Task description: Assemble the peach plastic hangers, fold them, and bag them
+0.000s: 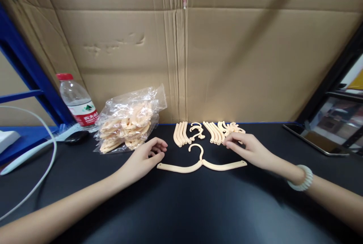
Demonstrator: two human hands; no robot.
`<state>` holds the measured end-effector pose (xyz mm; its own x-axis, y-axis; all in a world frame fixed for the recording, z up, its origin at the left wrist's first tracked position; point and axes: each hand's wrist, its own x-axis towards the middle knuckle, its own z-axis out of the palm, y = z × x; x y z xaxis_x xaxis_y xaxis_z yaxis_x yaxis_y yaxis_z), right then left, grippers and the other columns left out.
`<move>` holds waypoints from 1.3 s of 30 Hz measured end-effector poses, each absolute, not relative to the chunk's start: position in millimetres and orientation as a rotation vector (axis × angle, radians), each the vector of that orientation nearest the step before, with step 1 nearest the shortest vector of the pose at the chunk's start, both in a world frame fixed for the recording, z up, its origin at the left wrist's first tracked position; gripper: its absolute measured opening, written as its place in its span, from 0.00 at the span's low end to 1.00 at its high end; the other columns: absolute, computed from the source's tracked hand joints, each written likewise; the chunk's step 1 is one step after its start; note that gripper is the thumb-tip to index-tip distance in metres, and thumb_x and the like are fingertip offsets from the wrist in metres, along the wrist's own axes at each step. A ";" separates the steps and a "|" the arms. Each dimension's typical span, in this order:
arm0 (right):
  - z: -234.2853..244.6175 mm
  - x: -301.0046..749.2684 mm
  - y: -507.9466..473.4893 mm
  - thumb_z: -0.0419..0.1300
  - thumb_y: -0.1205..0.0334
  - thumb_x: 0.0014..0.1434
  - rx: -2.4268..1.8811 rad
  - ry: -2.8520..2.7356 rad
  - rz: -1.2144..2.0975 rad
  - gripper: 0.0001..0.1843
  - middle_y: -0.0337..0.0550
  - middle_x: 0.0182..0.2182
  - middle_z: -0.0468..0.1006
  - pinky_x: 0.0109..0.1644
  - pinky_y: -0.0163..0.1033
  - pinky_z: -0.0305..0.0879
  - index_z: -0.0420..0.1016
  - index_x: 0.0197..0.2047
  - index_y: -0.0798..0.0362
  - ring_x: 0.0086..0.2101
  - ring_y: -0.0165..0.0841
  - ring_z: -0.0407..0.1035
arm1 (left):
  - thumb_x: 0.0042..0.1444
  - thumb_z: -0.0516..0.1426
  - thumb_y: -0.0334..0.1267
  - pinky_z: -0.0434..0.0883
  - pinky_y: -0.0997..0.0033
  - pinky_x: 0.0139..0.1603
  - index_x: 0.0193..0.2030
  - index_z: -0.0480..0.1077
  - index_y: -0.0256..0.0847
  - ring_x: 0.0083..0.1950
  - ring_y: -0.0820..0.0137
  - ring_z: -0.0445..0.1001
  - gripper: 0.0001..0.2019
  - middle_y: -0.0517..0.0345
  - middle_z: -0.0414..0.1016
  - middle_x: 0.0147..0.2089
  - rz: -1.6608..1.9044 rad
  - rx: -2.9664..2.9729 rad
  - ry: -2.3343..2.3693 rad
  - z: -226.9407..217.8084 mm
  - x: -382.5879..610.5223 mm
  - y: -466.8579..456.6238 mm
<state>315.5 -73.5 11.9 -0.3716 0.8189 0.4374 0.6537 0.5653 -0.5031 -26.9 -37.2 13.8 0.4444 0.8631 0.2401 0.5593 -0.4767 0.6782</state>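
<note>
A cream plastic hanger (202,163), fully put together with hook and two arms, lies on the black table (181,206) between my hands. My left hand (147,157) rests beside its left end, fingers loosely curled and holding nothing. My right hand (246,149) reaches to a row of loose hanger arms (216,132), its fingertips pinched on one piece there. More loose arms (180,133) and small hooks (196,130) lie behind the hanger.
A clear bag of cream hanger parts (129,123) sits at the left, with a water bottle (78,100) behind it. A cardboard wall (181,47) backs the table. A tablet (314,138) lies at the right; a white cable (42,160) curves at the left.
</note>
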 end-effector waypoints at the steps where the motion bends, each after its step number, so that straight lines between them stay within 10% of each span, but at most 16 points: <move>1: 13.9 310.1 -69.4 0.52 0.59 0.67 -1.140 -2.173 0.266 0.10 0.44 0.33 0.77 0.37 0.39 0.67 0.73 0.41 0.52 0.32 0.34 0.70 | 0.54 0.52 0.39 0.75 0.67 0.34 0.41 0.68 0.40 0.39 0.64 0.77 0.10 0.53 0.76 0.39 0.779 2.206 1.185 14.7 -25.1 -32.6; 14: 13.9 246.2 6.8 0.61 0.78 0.55 -0.929 -2.544 -0.194 0.10 0.47 0.34 0.73 0.43 0.43 0.64 0.79 0.36 0.55 0.38 0.39 0.65 | 0.59 0.50 0.30 0.67 0.56 0.55 0.39 0.72 0.40 0.49 0.60 0.72 0.10 0.50 0.74 0.44 0.796 2.672 1.115 7.9 4.4 3.0; 29: 11.4 260.7 -6.2 0.56 0.59 0.63 -1.000 -1.800 0.163 0.10 0.38 0.23 0.71 0.28 0.36 0.59 0.77 0.39 0.54 0.23 0.30 0.63 | 0.64 0.57 0.40 0.75 0.56 0.46 0.55 0.68 0.37 0.48 0.62 0.75 0.15 0.49 0.72 0.53 0.431 2.586 1.598 19.5 8.1 8.7; 39: 7.4 270.6 -67.0 0.57 0.54 0.62 -0.977 -1.590 0.607 0.13 0.46 0.30 0.79 0.24 0.33 0.67 0.76 0.41 0.55 0.25 0.30 0.70 | 0.59 0.52 0.32 0.71 0.70 0.33 0.40 0.59 0.43 0.30 0.72 0.71 0.04 0.62 0.68 0.35 0.784 2.409 1.206 53.6 6.7 -34.4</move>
